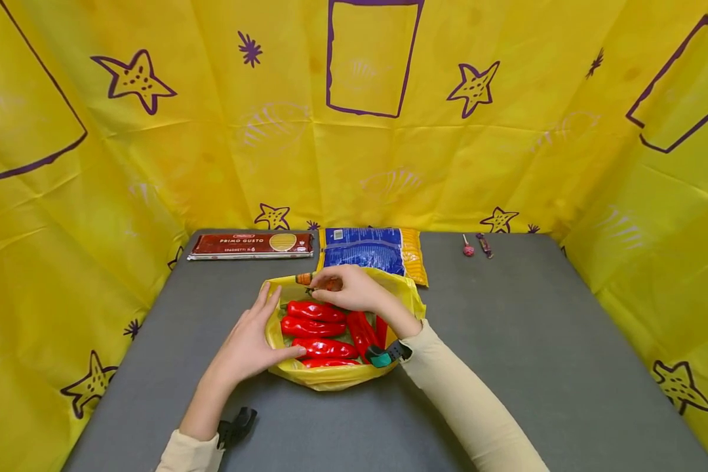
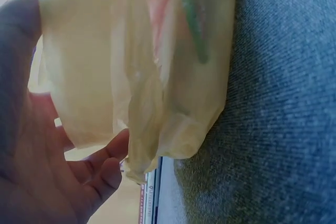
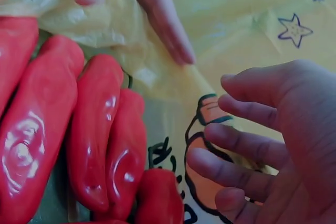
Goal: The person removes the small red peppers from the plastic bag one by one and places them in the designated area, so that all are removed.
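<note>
A yellow plastic bag (image 1: 324, 379) stands with its mouth spread wide, and several long, glossy red peppers (image 1: 313, 327) lie in it. At the bag's left rim is my left hand (image 1: 250, 337), its thumb reaching over the edge and its fingers spread along the side. The left wrist view shows the bag's outer wall (image 2: 84, 77) beside these fingers. My right hand (image 1: 351, 288) is over the far rim, fingers bent loosely. In the right wrist view, the right fingertips (image 3: 202, 163) overlap the wall's orange print (image 3: 202, 177), with no pepper between them.
Behind the bag lies a blue and yellow packet (image 1: 362, 249). A red spaghetti pack (image 1: 250, 246) is at the back left. A lollipop (image 1: 468, 248) and a small wrapped sweet (image 1: 484, 246) lie at the back right. Yellow printed cloth (image 1: 212, 151) encloses the grey table (image 1: 507, 328).
</note>
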Demonstrator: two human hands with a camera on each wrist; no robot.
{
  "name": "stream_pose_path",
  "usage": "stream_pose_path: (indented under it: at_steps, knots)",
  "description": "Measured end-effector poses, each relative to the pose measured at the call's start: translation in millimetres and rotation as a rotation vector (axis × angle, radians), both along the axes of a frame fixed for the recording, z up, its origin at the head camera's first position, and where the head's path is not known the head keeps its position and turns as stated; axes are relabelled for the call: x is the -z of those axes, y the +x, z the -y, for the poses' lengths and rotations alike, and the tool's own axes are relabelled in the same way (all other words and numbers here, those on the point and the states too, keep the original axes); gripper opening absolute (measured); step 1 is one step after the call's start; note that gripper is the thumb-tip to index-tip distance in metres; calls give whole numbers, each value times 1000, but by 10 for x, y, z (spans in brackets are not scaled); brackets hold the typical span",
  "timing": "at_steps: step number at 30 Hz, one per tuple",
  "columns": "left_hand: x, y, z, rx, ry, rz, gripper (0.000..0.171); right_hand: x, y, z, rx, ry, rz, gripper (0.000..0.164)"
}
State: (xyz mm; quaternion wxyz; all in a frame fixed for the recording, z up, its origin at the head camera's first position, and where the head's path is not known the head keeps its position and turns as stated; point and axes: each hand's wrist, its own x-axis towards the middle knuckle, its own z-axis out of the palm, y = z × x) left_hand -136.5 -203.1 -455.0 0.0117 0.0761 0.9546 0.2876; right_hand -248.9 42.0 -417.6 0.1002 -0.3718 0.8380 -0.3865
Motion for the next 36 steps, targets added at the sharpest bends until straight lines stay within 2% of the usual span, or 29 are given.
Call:
stream_pose_path:
  at_steps: [5, 8, 15, 21, 27, 36]
  knots:
    - [48, 23, 62, 28, 11, 4, 130, 109, -94, 1, 15, 8, -7, 23]
    - [75, 29, 92, 34, 18, 7, 131, 161, -151, -18, 11, 31, -40, 20]
    - [120, 29, 110, 40, 14, 15, 130, 286, -290, -62, -75, 145, -181, 24]
    - [154, 38, 107, 50, 12, 9, 132, 385, -362, -82, -106, 250, -209, 29]
    - [177, 35, 110, 54, 8, -7, 133, 416, -418, -115, -126, 329, -239, 33]
    - [208, 28, 126, 57, 8, -2, 134, 377, -461, -143, -160, 340, -263, 33]
